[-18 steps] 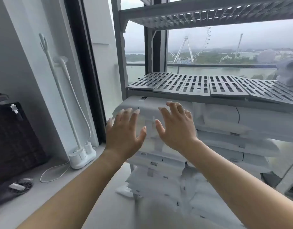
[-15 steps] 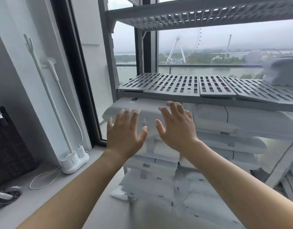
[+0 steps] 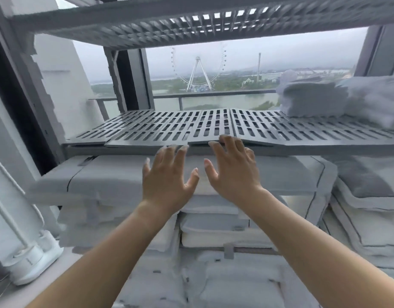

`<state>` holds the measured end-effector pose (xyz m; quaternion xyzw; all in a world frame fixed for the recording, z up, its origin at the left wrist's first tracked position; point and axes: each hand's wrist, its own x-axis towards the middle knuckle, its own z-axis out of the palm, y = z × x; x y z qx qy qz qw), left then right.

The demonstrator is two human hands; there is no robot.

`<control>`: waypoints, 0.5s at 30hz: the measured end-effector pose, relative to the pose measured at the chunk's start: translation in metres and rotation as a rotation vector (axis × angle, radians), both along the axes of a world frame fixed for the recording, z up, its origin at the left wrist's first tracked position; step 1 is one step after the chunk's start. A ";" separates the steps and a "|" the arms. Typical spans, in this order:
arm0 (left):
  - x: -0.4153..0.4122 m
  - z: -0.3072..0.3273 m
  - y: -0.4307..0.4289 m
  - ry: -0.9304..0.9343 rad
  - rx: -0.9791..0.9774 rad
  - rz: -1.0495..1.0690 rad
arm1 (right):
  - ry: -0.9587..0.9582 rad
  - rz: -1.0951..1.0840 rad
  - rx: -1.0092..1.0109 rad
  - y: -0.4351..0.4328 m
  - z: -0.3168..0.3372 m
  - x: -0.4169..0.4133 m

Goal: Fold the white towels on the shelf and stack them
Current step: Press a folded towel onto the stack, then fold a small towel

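Note:
White towels [image 3: 347, 101] lie piled at the right end of the grey slatted shelf [image 3: 169, 130]. My left hand [image 3: 167, 176] and my right hand [image 3: 233, 172] are both raised in front of the shelf's front edge, palms forward, fingers spread, holding nothing. The right fingertips reach the shelf's front lip. Both hands are well left of the towels. Below the shelf, stacks of folded white bedding [image 3: 213, 218] fill the lower level.
A second slatted shelf [image 3: 191, 21] hangs overhead. A white stand with a thin pole and round base [image 3: 33, 263] sits on the floor at left. Behind the rack is a window onto water and a Ferris wheel.
The view has swung right and up, so the towels on the shelf now show more fully. Both hands have risen from the bedding stack toward the shelf's front edge, still empty.

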<state>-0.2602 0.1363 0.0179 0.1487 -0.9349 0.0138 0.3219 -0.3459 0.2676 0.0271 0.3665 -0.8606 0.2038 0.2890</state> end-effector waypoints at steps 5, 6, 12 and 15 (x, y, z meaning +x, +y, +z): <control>-0.084 0.001 0.041 0.025 -0.015 -0.051 | 0.019 -0.058 0.005 0.053 0.000 -0.077; -0.099 0.001 0.048 0.022 -0.026 -0.061 | 0.017 -0.071 0.008 0.063 -0.001 -0.090; -0.170 0.005 0.084 0.015 -0.020 -0.127 | -0.003 -0.135 0.000 0.105 0.000 -0.152; -0.204 0.006 0.099 0.029 -0.016 -0.168 | -0.008 -0.161 -0.032 0.116 -0.001 -0.180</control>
